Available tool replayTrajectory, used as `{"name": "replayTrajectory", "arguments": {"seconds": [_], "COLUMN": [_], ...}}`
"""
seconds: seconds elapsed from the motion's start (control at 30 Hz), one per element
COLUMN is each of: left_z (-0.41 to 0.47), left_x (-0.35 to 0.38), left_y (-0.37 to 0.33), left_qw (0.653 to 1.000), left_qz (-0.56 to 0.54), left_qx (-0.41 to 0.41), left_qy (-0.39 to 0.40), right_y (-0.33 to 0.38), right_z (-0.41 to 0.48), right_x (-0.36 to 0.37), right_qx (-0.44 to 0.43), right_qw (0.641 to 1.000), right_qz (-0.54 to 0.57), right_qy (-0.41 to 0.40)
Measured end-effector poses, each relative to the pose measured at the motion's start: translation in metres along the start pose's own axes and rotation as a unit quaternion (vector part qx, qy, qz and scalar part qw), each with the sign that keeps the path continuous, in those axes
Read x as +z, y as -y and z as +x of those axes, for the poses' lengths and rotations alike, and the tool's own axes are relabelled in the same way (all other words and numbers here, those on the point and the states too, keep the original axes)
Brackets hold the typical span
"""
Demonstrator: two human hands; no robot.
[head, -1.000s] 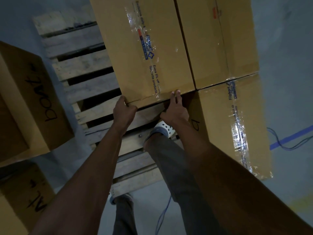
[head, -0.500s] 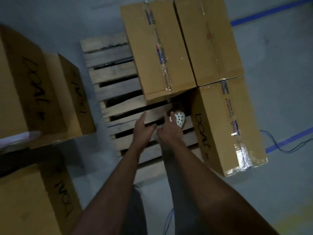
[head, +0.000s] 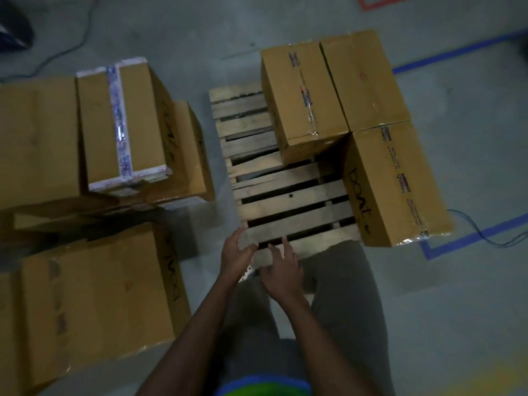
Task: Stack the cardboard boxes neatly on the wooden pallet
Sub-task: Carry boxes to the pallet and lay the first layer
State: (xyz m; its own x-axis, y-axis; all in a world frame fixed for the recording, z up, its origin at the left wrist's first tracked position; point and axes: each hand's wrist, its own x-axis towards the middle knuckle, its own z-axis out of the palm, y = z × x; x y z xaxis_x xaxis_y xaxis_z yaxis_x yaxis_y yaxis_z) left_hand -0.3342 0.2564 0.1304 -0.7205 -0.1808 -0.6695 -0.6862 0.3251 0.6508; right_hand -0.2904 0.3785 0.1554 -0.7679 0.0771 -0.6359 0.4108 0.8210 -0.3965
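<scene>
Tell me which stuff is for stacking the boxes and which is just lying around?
For the job:
wooden pallet
boxes on the pallet
boxes waiting on the floor

Just lying about:
blue cable
blue floor tape
red floor tape

Dim, grainy overhead view with soft focus; clear tape on cardboard glints faintly, and edges bend from wide-angle distortion.

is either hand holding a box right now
No, the left hand and the right hand are both empty, fingers loose, over the near edge of the pallet.
</scene>
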Motion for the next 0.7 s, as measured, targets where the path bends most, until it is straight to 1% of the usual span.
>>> {"name": "replayTrajectory", "arguments": {"seconds": [0.1,0.2,0.27,0.37,0.5,0.6,0.7], "left_z": [-0.037,-0.076,-0.105,-0.157,-0.220,-0.265,-0.303], "left_x": [-0.021,-0.041,-0.053,-0.071,-0.083,-0.090,-0.108], "left_y": [0.022,0.047,0.067,0.102,0.162,0.208,0.239], "left_qw": [0.999,0.999,0.997,0.992,0.980,0.970,0.956], "left_qz": [0.029,0.027,0.011,-0.038,-0.096,-0.136,-0.175], "left_qx": [0.016,0.027,0.036,0.027,-0.010,-0.040,-0.052], "left_qy": [-0.011,-0.036,-0.064,-0.113,-0.171,-0.195,-0.230], "right_y": [-0.001,0.000,0.003,0.007,0.009,0.009,0.014], "right_z": [-0.027,-0.049,-0.064,-0.089,-0.134,-0.181,-0.217], "right_x": [-0.001,-0.002,-0.001,0.011,0.050,0.094,0.129], "right_qx": [-0.029,-0.056,-0.080,-0.133,-0.194,-0.209,-0.239], "right_qw": [0.998,0.994,0.990,0.982,0.975,0.970,0.949], "right_qz": [-0.046,-0.087,-0.110,-0.134,-0.104,-0.123,-0.191], "right_qy": [-0.009,-0.023,-0.024,-0.018,-0.030,0.024,0.082]}}
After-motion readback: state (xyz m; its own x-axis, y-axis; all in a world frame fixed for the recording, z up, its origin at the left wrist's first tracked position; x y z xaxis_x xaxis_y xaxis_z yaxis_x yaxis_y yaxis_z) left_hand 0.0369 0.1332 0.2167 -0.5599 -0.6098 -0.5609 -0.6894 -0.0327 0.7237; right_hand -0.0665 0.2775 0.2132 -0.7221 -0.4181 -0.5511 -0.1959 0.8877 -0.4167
